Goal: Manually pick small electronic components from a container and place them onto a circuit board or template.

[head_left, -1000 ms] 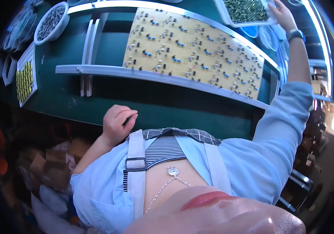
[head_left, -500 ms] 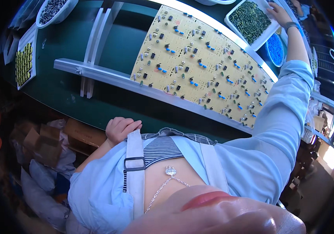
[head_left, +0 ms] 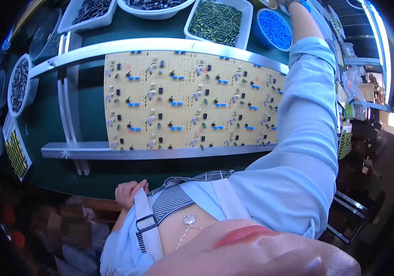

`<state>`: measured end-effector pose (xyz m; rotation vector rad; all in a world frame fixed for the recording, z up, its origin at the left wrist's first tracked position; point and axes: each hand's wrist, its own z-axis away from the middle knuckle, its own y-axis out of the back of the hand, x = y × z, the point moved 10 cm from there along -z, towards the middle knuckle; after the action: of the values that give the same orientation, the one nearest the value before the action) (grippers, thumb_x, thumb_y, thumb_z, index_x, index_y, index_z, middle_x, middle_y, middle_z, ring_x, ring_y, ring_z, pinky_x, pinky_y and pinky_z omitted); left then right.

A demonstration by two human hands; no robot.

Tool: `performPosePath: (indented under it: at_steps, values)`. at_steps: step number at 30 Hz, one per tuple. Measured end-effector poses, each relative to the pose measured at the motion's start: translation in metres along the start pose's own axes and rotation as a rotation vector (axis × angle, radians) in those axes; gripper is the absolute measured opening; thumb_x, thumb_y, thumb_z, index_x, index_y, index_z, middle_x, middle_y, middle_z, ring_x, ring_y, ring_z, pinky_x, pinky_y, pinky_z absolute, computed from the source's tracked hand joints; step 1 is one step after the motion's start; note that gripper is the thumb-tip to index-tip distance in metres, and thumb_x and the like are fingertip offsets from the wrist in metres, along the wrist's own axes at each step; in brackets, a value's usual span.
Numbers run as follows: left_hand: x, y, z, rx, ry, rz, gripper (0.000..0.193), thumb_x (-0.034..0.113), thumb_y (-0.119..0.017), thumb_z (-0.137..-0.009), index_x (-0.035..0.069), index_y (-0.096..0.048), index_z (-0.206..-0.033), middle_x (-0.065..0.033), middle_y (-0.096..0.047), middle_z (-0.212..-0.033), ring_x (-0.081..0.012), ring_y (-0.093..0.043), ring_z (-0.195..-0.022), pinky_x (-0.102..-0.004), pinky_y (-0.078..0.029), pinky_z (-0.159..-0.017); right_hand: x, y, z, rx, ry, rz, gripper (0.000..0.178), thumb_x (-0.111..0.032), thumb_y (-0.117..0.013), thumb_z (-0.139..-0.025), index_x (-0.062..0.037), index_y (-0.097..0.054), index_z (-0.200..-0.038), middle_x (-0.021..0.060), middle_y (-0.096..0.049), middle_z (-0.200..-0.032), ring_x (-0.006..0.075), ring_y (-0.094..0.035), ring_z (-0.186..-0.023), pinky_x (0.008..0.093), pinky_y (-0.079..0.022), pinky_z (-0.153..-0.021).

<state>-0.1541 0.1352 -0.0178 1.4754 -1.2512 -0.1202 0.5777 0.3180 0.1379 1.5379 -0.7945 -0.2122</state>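
My left hand rests at the near table edge beside my apron strap, its fingers curled; whether anything is inside them is hidden. My right forearm reaches up past the right end of the frame. A wristband shows at the top edge, and the hand beyond it is cut off. Nearest to that wrist is a round bowl of small blue parts. Before me lies a panel of tan circuit boards, set with blue, black, green and silver components, between the rails of a metal frame.
Behind the frame stand a white tray of green parts, a round tub of dark parts and a tray of black parts. Left are a bowl of metal pins and a card of yellow-black pieces. Cardboard boxes lie below.
My view has turned, so the board panel now lies level and farther left. My right hand has gone from the tray of green parts out past the top edge. My left hand keeps its curled pose.
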Motion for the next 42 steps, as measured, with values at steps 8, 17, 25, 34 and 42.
performPosePath:
  at_steps: [8, 17, 25, 34, 42]
  values:
    - [-0.002, -0.003, 0.008, -0.056, 0.023, -0.024, 0.032, 0.019, -0.083, -0.064, 0.021, -0.078, -0.095, 0.0021, -0.06, -0.082, -0.0208, -0.057, -0.076, -0.0337, -0.042, -0.063, -0.008, -0.128, -0.038, -0.18, 0.107, 0.018, 0.039, -0.035, -0.074, -0.072, -0.0062, -0.075, -0.099, 0.0192, -0.072, -0.1, 0.0308, -0.069, -0.095, 0.041, -0.053, -0.084]
    - [-0.005, -0.006, -0.001, -0.075, 0.016, 0.022, 0.032, 0.017, -0.083, -0.066, 0.019, -0.076, -0.097, -0.0002, -0.061, -0.078, -0.0215, -0.057, -0.073, -0.0358, -0.042, -0.062, -0.003, -0.091, -0.031, -0.216, 0.237, -0.044, 0.042, -0.048, -0.061, -0.09, -0.0085, -0.074, -0.094, 0.0108, -0.072, -0.079, 0.0264, -0.07, -0.075, 0.0415, -0.053, -0.073]
    - [0.002, 0.001, -0.005, -0.032, -0.028, 0.029, 0.031, 0.017, -0.082, -0.07, 0.016, -0.074, -0.1, -0.0023, -0.061, -0.079, -0.0214, -0.058, -0.076, -0.0352, -0.043, -0.061, 0.006, -0.087, -0.022, -0.243, 0.083, -0.128, 0.039, -0.045, -0.061, -0.09, -0.0102, -0.074, -0.103, 0.0131, -0.073, -0.092, 0.0302, -0.07, -0.09, 0.0418, -0.053, -0.083]
    - [0.005, 0.012, -0.017, 0.055, -0.026, 0.075, 0.016, 0.017, -0.082, -0.075, 0.013, -0.073, -0.088, -0.0031, -0.062, -0.082, -0.0177, -0.058, -0.071, -0.031, -0.044, -0.06, -0.006, 0.013, 0.015, 0.081, 0.119, -0.345, 0.044, -0.048, -0.061, -0.091, -0.0096, -0.072, -0.109, 0.0139, -0.073, -0.098, 0.0258, -0.07, -0.093, 0.0362, -0.052, -0.085]
    - [0.011, 0.019, -0.101, 0.001, 0.296, 1.616, 0.044, 0.037, -0.04, -0.106, 0.002, -0.053, -0.128, -0.014, -0.062, -0.12, -0.0215, -0.063, -0.104, -0.0348, -0.049, -0.091, -0.261, 0.184, 0.335, -0.106, 0.872, -1.15, 0.017, -0.014, -0.071, -0.09, -0.0086, -0.07, -0.106, 0.005, -0.069, -0.092, 0.017, -0.066, -0.078, 0.0284, -0.051, -0.065]
